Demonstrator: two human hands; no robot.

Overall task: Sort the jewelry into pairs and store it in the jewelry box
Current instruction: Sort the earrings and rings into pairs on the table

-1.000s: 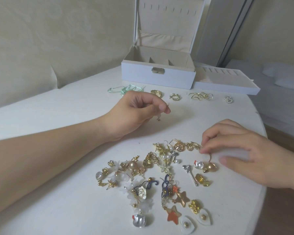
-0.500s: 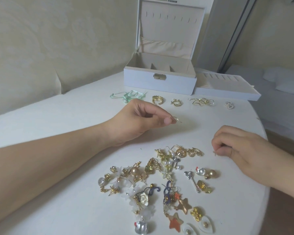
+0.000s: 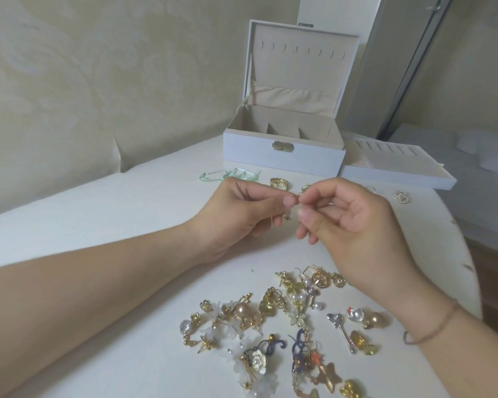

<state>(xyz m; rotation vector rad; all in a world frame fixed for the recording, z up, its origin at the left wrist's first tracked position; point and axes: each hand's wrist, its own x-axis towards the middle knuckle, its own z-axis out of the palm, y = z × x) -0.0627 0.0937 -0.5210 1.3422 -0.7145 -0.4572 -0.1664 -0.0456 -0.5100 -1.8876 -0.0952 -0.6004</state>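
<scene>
Both hands meet above the white tabletop [image 3: 98, 214], fingertips almost touching: the left hand [image 3: 242, 214] has thumb and forefinger pinched on a thin gold earring [image 3: 292, 195] whose small charm dangles below the fingers, and the right hand [image 3: 354, 222] pinches at the same spot from the other side, though what it holds is too small to tell. A thin bracelet [image 3: 434, 326] circles the right wrist. Behind the hands stands the white jewelry box [image 3: 282, 156], lid upright and its beige compartments showing, with a brass clasp on the front wall. Just beside it to the right lies its removed tray [image 3: 397, 170] with a row of slots. Nearer the person a loose pile of earrings [image 3: 285, 320] spreads over the tabletop: gold pieces, pearls, white flowers, stars, dark blue squiggles. Between the box and the hands lie a pale green ribbon-like piece [image 3: 230, 175], a gold ring-shaped piece [image 3: 278, 183] and, well apart to the right, a small pearl cluster [image 3: 401, 196].
</scene>
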